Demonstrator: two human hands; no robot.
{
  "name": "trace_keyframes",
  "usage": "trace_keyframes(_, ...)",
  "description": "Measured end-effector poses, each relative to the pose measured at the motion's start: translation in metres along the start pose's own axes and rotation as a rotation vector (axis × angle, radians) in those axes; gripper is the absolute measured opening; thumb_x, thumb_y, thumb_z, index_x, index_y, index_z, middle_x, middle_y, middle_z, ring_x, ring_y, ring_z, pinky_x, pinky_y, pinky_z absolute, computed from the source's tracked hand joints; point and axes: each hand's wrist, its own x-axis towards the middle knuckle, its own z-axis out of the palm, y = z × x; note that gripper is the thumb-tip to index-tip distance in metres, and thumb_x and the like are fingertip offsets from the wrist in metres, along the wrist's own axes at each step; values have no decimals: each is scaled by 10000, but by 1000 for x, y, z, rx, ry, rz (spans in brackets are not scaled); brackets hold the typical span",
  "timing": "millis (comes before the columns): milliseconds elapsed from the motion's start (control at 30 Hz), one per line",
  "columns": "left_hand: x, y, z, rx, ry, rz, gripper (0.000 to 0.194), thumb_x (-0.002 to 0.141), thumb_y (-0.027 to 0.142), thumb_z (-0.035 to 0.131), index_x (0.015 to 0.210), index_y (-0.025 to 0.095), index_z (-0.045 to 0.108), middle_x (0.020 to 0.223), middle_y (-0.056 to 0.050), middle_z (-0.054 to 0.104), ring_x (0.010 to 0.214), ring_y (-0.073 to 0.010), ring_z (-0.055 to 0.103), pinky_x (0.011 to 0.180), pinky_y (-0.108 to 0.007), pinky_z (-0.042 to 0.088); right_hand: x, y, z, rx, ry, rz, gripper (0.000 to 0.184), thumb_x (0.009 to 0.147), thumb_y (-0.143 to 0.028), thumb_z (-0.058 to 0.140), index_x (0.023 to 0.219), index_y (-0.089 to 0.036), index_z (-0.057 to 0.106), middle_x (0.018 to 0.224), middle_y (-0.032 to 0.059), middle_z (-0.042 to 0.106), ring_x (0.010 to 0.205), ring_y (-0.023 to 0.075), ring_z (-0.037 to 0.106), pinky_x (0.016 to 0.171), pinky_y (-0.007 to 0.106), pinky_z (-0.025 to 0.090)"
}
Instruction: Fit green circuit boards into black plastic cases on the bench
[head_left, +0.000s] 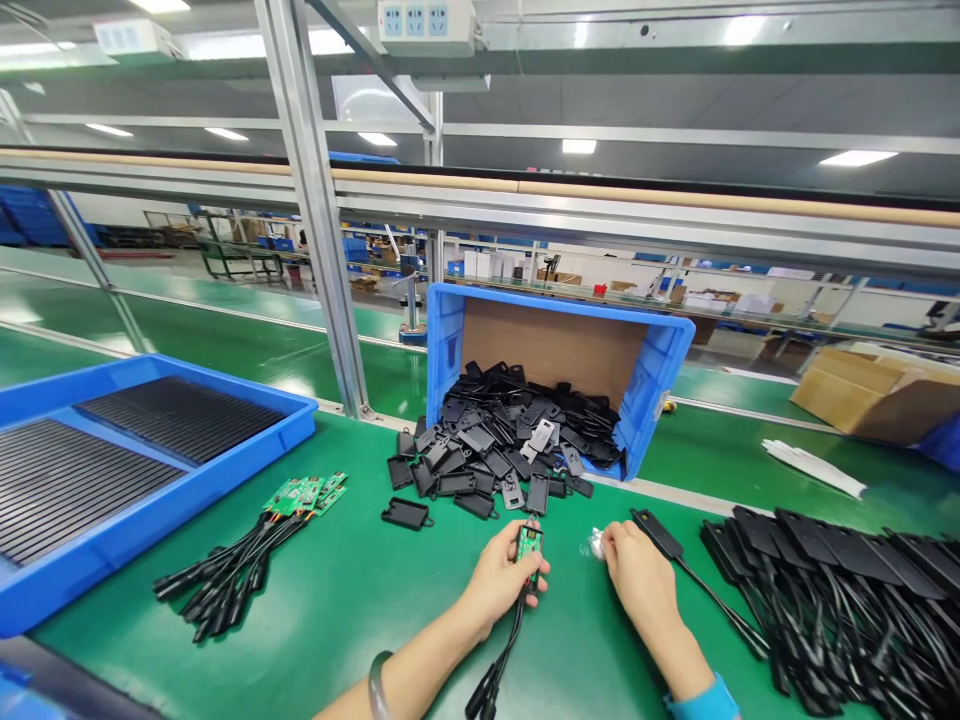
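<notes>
Pinching a small green circuit board (529, 541) near the front edge of the green tabletop (360, 590), the left hand (501, 578) has its fingers closed on the board's edges, the black cable (501, 660) trailing toward the wrist. The board looks light, stiff and fragile, best held by its rim; the cable is limp. The right hand (637, 580) rests just beside it, fingers curled on what may be a clear scrap (595, 543), too small to tell. Black housings (495, 450) spill from a tipped blue crate (660, 390). The cable's far end is cut off.
</notes>
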Motion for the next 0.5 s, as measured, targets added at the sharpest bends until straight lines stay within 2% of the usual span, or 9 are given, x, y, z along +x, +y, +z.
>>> trace_keyframes(167, 0, -1, -2, -126, -22, -11, 469, 557, 244, 690, 972, 117, 513, 897, -88, 658, 652, -109, 576, 516, -191, 453, 41, -7, -6, -26, 3, -70, 153, 885, -133, 489, 890, -169, 637, 915, 74, 634, 913, 216, 577, 747, 278, 426)
trace_keyframes(267, 0, -3, -2, -161, -41, -21, 524, 502, 211, 733, 970, 97, 527, 863, -93, 670, 647, -99, 574, 578, -196, 467, 70, -11, -2, -42, -34, -135, 178, 846, -112, 562, 1000, -145, 644, 1007, 93, 652, 1004, 234, 561, 836, 309, 426)
trace_keyframes(367, -1, -2, -4, -200, -60, -52, 607, 499, 250, 768, 1026, 101, 507, 863, -93, 672, 679, -131, 613, 616, -229, 495, 87, -14, 4, -47, -91, -165, 119, 848, -106, 584, 947, -129, 647, 929, 66, 667, 952, 220, 588, 846, 360, 446)
trace_keyframes(433, -1, -2, -5, -224, -78, -78, 640, 523, 301, 783, 1062, 124, 486, 929, -97, 666, 684, -151, 636, 597, -247, 506, 89, -16, 6, -36, -115, -161, 86, 851, -82, 573, 876, -122, 645, 863, 47, 666, 906, 207, 604, 844, 381, 453)
trace_keyframes(500, -2, -1, -5, -241, -90, -89, 654, 529, 331, 802, 1063, 139, 476, 955, -96, 658, 660, -153, 642, 573, -252, 510, 84, -15, 3, 0, -121, -141, 132, 830, -30, 542, 843, -111, 646, 801, 58, 665, 873, 218, 616, 822, 379, 458)
